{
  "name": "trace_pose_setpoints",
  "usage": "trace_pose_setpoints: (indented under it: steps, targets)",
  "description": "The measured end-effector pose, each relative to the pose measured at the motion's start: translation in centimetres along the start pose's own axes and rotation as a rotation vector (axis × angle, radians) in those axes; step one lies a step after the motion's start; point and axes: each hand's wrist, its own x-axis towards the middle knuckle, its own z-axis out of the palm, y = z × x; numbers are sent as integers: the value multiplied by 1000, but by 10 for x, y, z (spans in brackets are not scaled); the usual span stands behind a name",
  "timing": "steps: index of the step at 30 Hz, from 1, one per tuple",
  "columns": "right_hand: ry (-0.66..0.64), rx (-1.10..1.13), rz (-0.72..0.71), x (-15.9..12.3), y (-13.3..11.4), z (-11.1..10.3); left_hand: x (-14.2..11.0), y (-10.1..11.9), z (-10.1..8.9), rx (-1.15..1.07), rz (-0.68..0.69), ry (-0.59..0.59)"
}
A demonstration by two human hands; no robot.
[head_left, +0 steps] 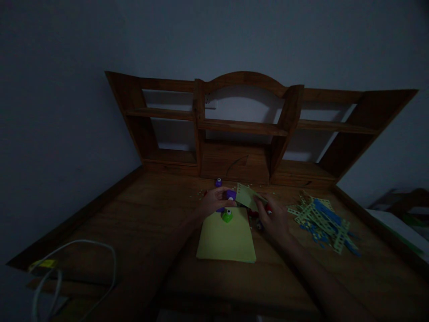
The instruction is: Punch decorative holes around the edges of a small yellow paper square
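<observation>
Grey wall (248,40) backs a brown wooden desk (161,210). Just beyond a square yellow paper stack (225,241), the right hand (275,219) pinches a holed yellow paper sheet (246,195); the left hand (213,202) curls its fingers round a rounded purple plastic punch (231,194).

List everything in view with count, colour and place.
Desk: one, brown, mid-view
Shelf unit: one, brown, desk's back
Socket: one, white, on wall
Paper stack: one, yellow, desk centre
Green gadget: one, green, on stack
Purple gadgets: at least two, purple, past green gadget
Red gadgets: count unclear, red, mostly right of stack
Holed sheet: one, yellow, over stack's far end
Holed strips: many, yellow, piled right
Blue pieces: many, blue, among strips
Cable: one, white, near left
Yellow object: one, yellow, by cable
Left hand: one, at purple gadgets
Right hand: one, holding sheet
</observation>
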Motion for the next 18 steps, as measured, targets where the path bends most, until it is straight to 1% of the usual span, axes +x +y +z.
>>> trace_pose_setpoints:
  steps: [5, 10, 15, 18]
  targets:
    - [-5, 1, 10, -1, 0, 1, 1, -1, 0, -2, 11, 3]
    - [-32, 19, -18, 0, 0, 0, 1, -1, 0, -14, 20, -6]
    - [-4, 20, 1, 0, 0, 1, 2, -2, -1, 6, 17, 12]
    - [-11, 21, -9, 0, 0, 0, 3, -2, -1, 18, 31, 16]
